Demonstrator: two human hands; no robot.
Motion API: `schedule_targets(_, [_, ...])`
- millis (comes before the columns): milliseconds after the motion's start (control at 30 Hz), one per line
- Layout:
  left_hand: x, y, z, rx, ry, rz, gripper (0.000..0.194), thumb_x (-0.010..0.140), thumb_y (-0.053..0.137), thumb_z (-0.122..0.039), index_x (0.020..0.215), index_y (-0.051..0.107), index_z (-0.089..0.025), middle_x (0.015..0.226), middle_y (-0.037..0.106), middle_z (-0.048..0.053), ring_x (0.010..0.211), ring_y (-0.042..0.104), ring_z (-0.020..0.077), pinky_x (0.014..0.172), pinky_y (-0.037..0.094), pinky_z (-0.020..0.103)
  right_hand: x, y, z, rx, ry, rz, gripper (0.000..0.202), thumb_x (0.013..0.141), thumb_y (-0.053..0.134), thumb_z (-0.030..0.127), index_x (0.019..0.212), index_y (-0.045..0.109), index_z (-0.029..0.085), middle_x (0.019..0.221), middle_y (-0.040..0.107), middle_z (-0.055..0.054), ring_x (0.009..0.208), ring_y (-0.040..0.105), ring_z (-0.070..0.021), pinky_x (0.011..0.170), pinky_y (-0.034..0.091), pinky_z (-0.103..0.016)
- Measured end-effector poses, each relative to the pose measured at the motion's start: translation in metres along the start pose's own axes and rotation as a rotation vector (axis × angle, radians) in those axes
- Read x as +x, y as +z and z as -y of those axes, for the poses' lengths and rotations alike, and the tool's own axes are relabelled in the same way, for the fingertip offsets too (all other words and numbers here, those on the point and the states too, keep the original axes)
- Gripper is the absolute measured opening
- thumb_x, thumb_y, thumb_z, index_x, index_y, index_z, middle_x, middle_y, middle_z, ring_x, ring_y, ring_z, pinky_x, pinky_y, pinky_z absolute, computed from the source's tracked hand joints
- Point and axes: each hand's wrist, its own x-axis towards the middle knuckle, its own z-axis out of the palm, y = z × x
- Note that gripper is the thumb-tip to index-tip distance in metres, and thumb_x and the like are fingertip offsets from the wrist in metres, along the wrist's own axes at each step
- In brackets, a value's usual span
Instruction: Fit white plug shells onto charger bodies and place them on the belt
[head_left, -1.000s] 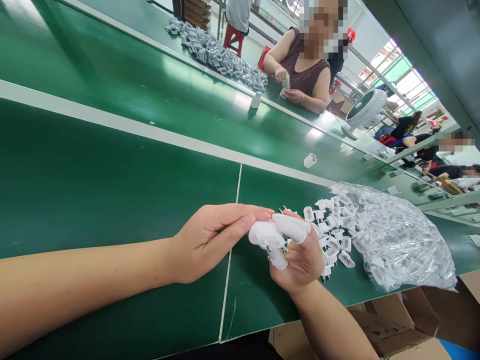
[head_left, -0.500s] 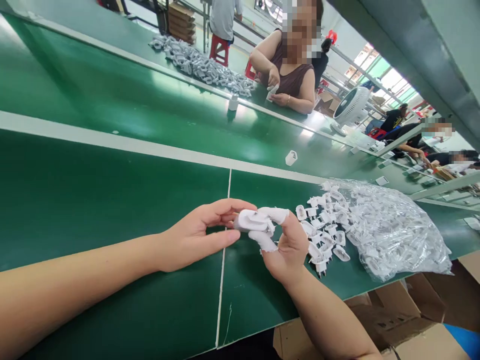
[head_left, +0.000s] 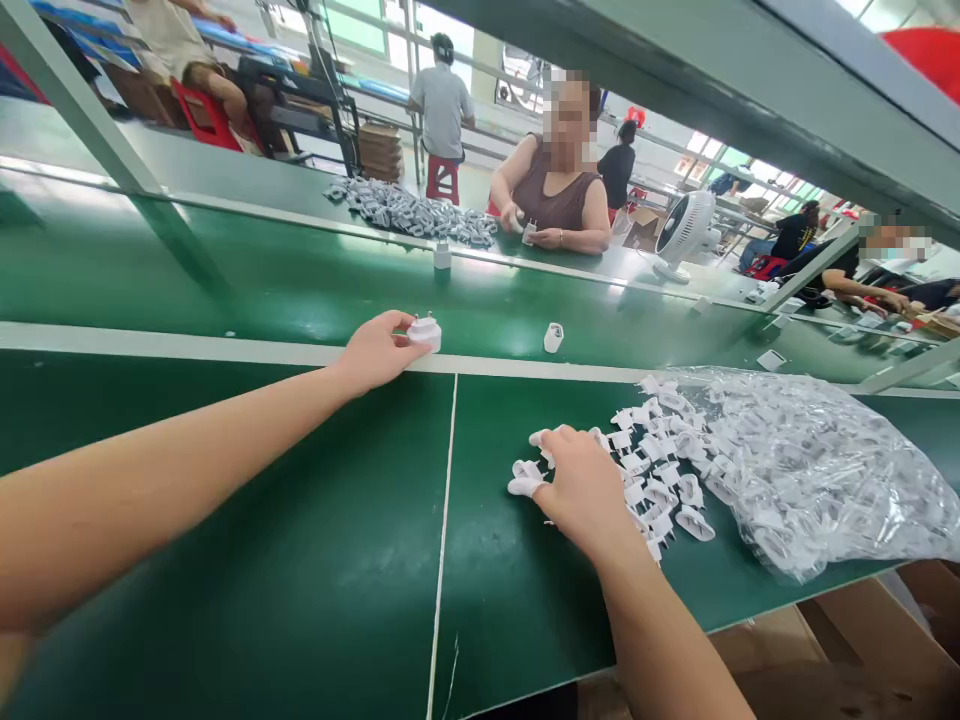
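At the pale strip along the bench, my left hand (head_left: 379, 350) grips a white plug adapter (head_left: 425, 338) by its side; its two pins point up. My right hand (head_left: 581, 485), with white covers on thumb and fingertip, is at the left edge of a heap of white plug pieces (head_left: 660, 490). Between its thumb and finger shows a small white plug piece (head_left: 528, 467), partly hidden by the fingers. The green bench (head_left: 337, 560) lies under both hands.
A clear plastic bag (head_left: 840, 470) full of white pieces lies right of the heap. Single white adapters stand on the green belt (head_left: 300, 270), one (head_left: 553, 337) close ahead. Across it, a co-worker (head_left: 559, 190) handles a white piece beside a grey-white pile (head_left: 412, 212). A metal beam crosses overhead.
My hands have parted. The left has carried the adapter forward and left to the strip; the right has let go of it and now has a plug piece by the heap. The view has tilted up.
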Motion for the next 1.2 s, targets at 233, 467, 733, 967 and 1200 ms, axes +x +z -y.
schedule_targets(233, [0.054,-0.011,0.021,0.057,0.000,-0.241,0.033,0.067,0.075,-0.033,0.094,0.064,-0.018,0.107,0.075,0.014,0.105,0.069,0.0369,0.089,0.052,0.044,0.005,0.011,0.005,0.009,0.008,0.053,0.028,0.071,0.061,-0.001,0.086,0.066,0.022,0.092,0.070,-0.003,0.084,0.062,-0.0216,0.066,0.038,-0.029])
schedule_targets(467, [0.044,0.010,0.012,0.054,0.181,-0.480,0.065,0.077,0.067,-0.036,0.135,0.050,-0.010,0.152,0.044,0.013,0.155,0.011,0.0380,0.120,0.018,0.052,0.003,0.015,0.005,0.324,0.007,-0.137,0.031,0.071,0.058,-0.003,0.085,0.058,0.025,0.089,0.070,-0.001,0.095,0.061,-0.0239,0.069,0.044,-0.030])
schedule_targets(733, [0.050,0.109,-0.062,0.169,0.363,0.072,0.074,0.071,0.084,-0.044,0.132,0.057,-0.013,0.136,0.062,0.017,0.134,0.047,0.0368,0.113,0.039,0.043,0.011,0.014,0.013,1.036,0.184,-0.132,0.015,0.085,0.065,0.024,0.094,0.054,0.024,0.101,0.074,-0.003,0.091,0.073,-0.0203,0.071,0.055,-0.030])
schedule_targets(967, [0.059,0.142,-0.072,0.107,0.224,0.061,0.033,0.099,0.063,-0.038,0.124,0.064,-0.017,0.128,0.064,0.011,0.114,0.063,0.0261,0.100,0.052,0.050,0.019,0.004,0.012,1.663,0.313,0.056,0.048,0.073,0.082,0.041,0.113,0.064,0.020,0.090,0.076,-0.004,0.082,0.078,-0.0230,0.075,0.062,-0.035])
schedule_targets(1200, [-0.004,0.096,-0.042,-0.021,0.309,0.131,0.044,0.095,0.055,-0.029,0.137,0.053,-0.015,0.131,0.066,0.012,0.118,0.062,0.0276,0.105,0.048,0.040,0.015,-0.004,0.011,1.901,0.376,0.111,0.035,0.064,0.092,0.034,0.090,0.072,0.021,0.091,0.076,-0.001,0.084,0.074,-0.0161,0.076,0.063,-0.027])
